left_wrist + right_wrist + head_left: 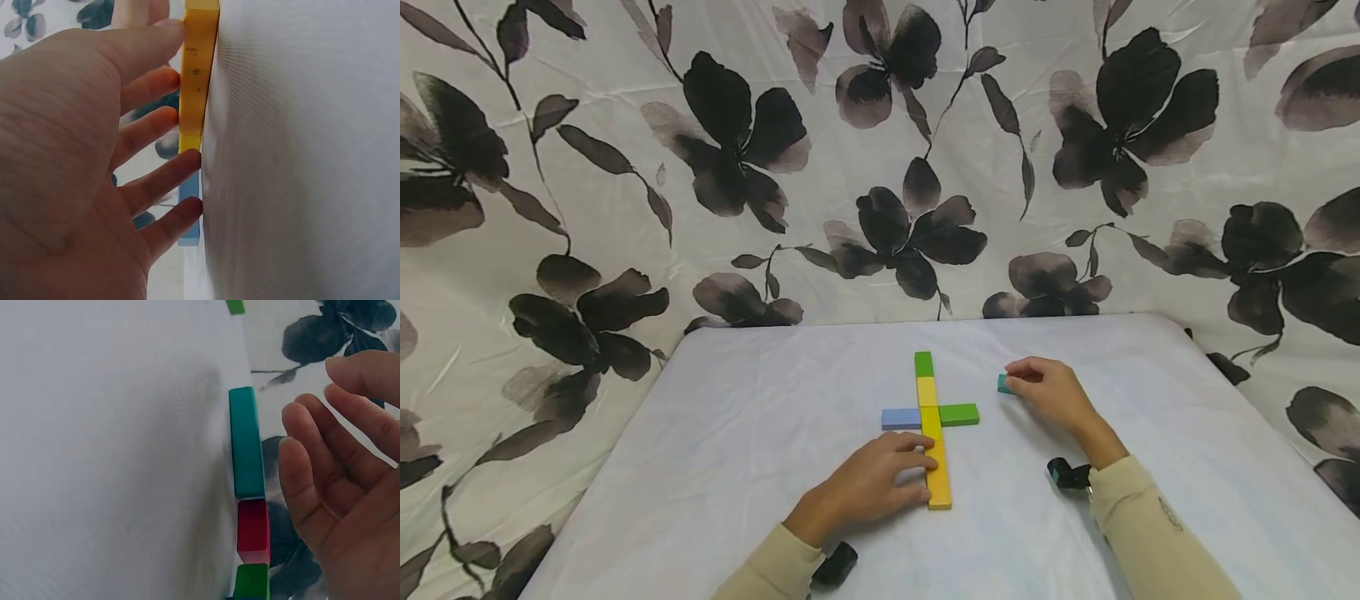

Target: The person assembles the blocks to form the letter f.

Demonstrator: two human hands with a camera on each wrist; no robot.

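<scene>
My left hand [868,479] lies over the table with fingers spread, its fingertips along the left side of the yellow-orange block [938,487] in a column of blocks. In the left wrist view that block's worn side [199,75] stands beside the thumb, with a blue block [189,225] beyond the lower fingers. My right hand [1051,396] hovers by a teal block [1002,383], partly covering it in the head view. The right wrist view shows this hand's loosely bent fingers [297,465] apart from the teal, red [253,528] and green [252,581] blocks standing in line.
Above, the column continues with yellow blocks [927,392] and a green block [923,364] at its far end. A blue block [900,419] and another green block [959,414] flank it. White cloth [715,467] covers the table, and a floral curtain [820,208] hangs behind.
</scene>
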